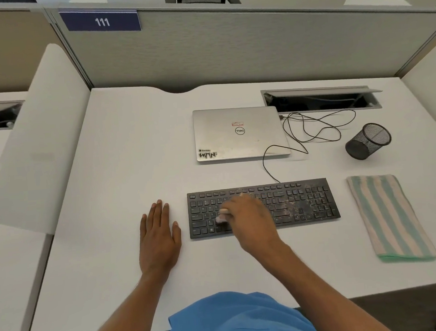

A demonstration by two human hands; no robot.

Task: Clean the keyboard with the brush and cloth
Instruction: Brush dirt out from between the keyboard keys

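Fingers (237,203) of the right hand (250,223) curl round a small brush (223,215), blurred, over the left keys of the black keyboard (300,203); its right half is speckled with pale dust. The left hand (158,235) lies flat, fingers straight, just left of it. A folded striped cloth (390,217) lies to the right.

Left hand (158,239) flat, fingers straight, right hand (249,219) gripping brush (224,211)
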